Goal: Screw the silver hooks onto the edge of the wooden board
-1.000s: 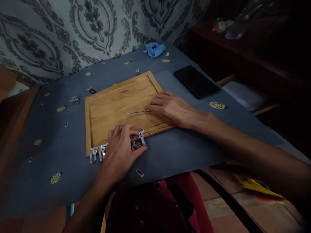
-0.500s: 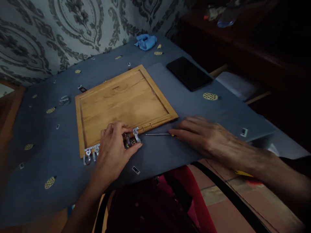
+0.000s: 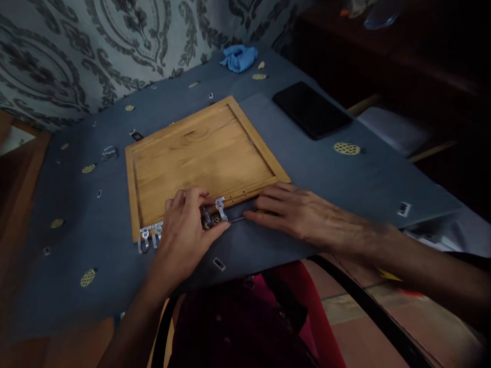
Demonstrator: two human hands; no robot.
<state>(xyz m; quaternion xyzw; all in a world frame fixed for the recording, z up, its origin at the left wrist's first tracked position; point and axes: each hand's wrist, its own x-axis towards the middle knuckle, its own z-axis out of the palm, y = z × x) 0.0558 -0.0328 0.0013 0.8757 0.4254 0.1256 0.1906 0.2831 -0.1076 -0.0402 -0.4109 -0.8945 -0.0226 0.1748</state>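
A framed wooden panel [image 3: 199, 153] lies flat on the cloth-covered table, with small dark holes along its near edge. Silver metal hooks [image 3: 144, 239] sit on that edge at its left end. My left hand [image 3: 184, 230] rests over the edge, thumb and fingers closed about another metal hook [image 3: 220, 208]; the exact grip is partly hidden. Just right of it, my right hand [image 3: 284, 209] is wrapped round a screwdriver [image 3: 238, 220]. Its thin shaft points left toward the hook, and its handle is mostly covered by my fingers.
Right of the panel lies a black tablet or large phone [image 3: 311, 110]. A crumpled blue cloth or glove [image 3: 239, 58] is at the back of the table. Loose metal pieces [image 3: 109, 153] lie to the left. An open drawer [image 3: 395, 130] is beyond the right edge.
My right hand has slid left with the screwdriver, bringing its tip up to the hook near my left thumb. My left hand stays at the hook; the whole view has shifted slightly.
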